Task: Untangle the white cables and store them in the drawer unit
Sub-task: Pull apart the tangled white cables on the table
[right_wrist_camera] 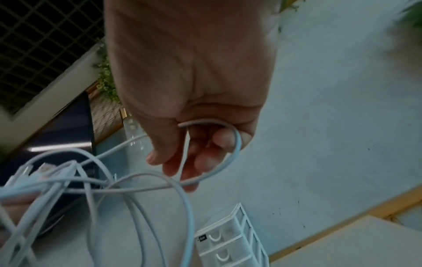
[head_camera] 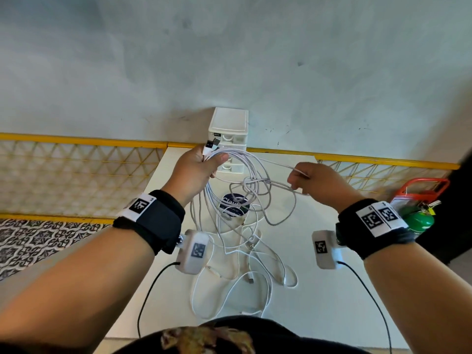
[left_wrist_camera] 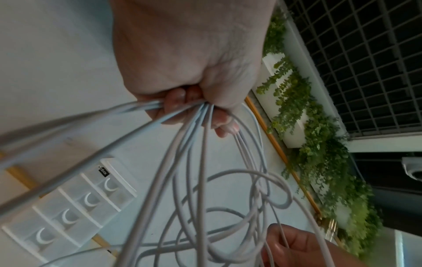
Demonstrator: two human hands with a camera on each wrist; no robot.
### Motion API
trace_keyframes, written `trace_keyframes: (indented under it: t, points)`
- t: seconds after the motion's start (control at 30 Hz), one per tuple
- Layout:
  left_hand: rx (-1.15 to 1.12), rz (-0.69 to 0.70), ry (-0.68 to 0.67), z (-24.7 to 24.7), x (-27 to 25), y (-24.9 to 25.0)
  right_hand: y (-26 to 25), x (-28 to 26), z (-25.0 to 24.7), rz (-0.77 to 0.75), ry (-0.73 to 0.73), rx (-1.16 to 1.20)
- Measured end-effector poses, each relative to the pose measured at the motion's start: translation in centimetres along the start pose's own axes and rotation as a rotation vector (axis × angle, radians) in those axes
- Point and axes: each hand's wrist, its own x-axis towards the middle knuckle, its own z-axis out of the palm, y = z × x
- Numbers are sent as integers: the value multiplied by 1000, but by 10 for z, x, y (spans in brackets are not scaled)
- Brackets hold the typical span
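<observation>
A person stands at a white counter (head_camera: 332,290), seen from above, both forearms reaching forward with wrists raised over a knot of white cables (head_camera: 255,190). The task looks to be in its early or middle part: the cables are plainly not yet separated, with several strands looping and crossing in mid-air between the hands, and more slack lying in loose curls on the counter nearer the person. Nothing appears stored so far; the small white drawer unit (head_camera: 228,123) stands at the far edge of the counter against the wall, and the drawers that can be seen are closed. The left hand (head_camera: 196,167) is held up just in front of the drawer unit, its fingers (left_wrist_camera: 175,101) curled into a fist around a bundle of strands, with a few plug ends sticking out above the thumb. The right hand (head_camera: 314,180) is level with it and well apart, knuckles up, its fingers (right_wrist_camera: 219,142) curled loosely round a single strand, drawing it sideways out of the knot. Untangling, coiling and putting the cables away are all still left to do.
</observation>
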Motion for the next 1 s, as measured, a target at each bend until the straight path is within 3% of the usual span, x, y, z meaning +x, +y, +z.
trace_keyframes:
  t: [0.13, 0.33, 0.5, 0.6, 0.67, 0.7, 0.77, 0.83, 0.9, 1.0]
  points:
    - [16, 1, 34, 4, -7, 3, -2, -9, 6, 7, -170, 50]
    - [38, 15, -3, 13, -19, 9, -14, -12, 19, -60, -84, 187]
    - [24, 60, -59, 19, -34, 11, -12, -4, 20, 38, 92, 483]
    - [-13, 57, -47, 16, -42, 6, 5, 0, 18, 84, 155, 212]
    - [-51, 58, -4, 11, -42, 4, 18, -1, 18, 172, 133, -54]
    - [-56, 62, 9, 8, -43, 3, 23, -2, 19, 239, 102, -73]
    - [-43, 65, -7, 2, -44, 0, 31, -5, 25, 384, -17, 147]
    - [-10, 47, -81, -2, -47, -3, 34, -8, 32, 474, -123, 599]
    - [51, 18, -183, -3, -49, -7, 32, -7, 34, 436, -128, 970]
    - [125, -30, -298, -7, -49, -13, 20, 1, 29, 297, -58, 1077]
